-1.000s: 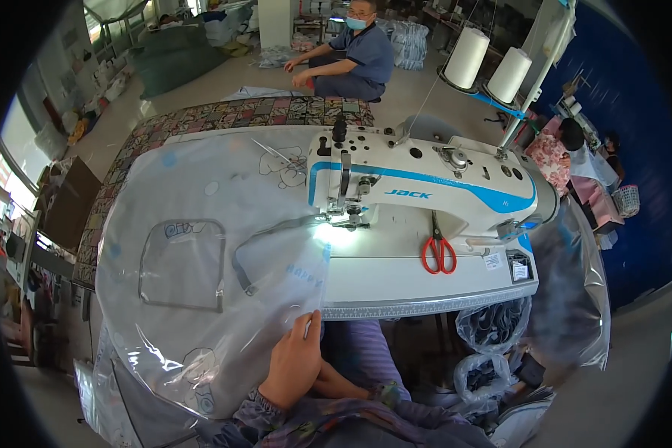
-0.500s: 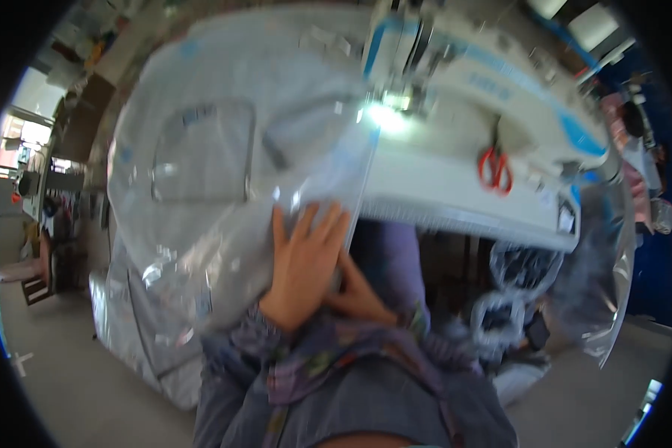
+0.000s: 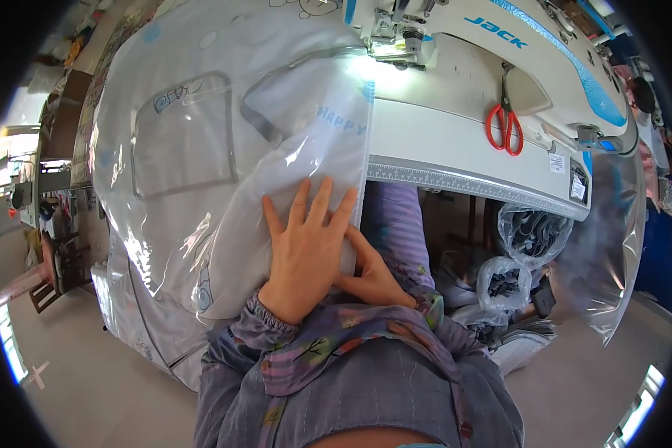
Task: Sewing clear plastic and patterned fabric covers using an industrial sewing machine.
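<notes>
Since half a second ago, both hands have stayed pressed on the clear plastic cover, while the view has tipped a little so the sewing machine sits higher and the lap fills more of the lower edge.

The left hand (image 3: 306,250) lies flat with its fingers spread on the plastic cover (image 3: 224,172), palm down, an open grip that holds nothing and only presses. The right hand (image 3: 373,272) sits just beside it, partly tucked under the left one, with its index finger stretched up along the cover's right edge; whether its other fingers pinch the edge I cannot tell.

The cover is a large see-through sheet with pale blue cartoon prints and grey-trimmed panels. It drapes over the left part of the worktop (image 3: 455,160) and hangs down over the front edge onto the person's lap. Its top right corner reaches under the lit needle area of the white and blue sewing machine (image 3: 493,45).

Red-handled scissors (image 3: 505,125) lie on the machine bed, well apart from the hands. A ruler strip runs along the worktop's front edge. Below the worktop, on the right, clear bags (image 3: 526,239) hold dark fabric. The person wears purple patterned sleeves (image 3: 328,347).
</notes>
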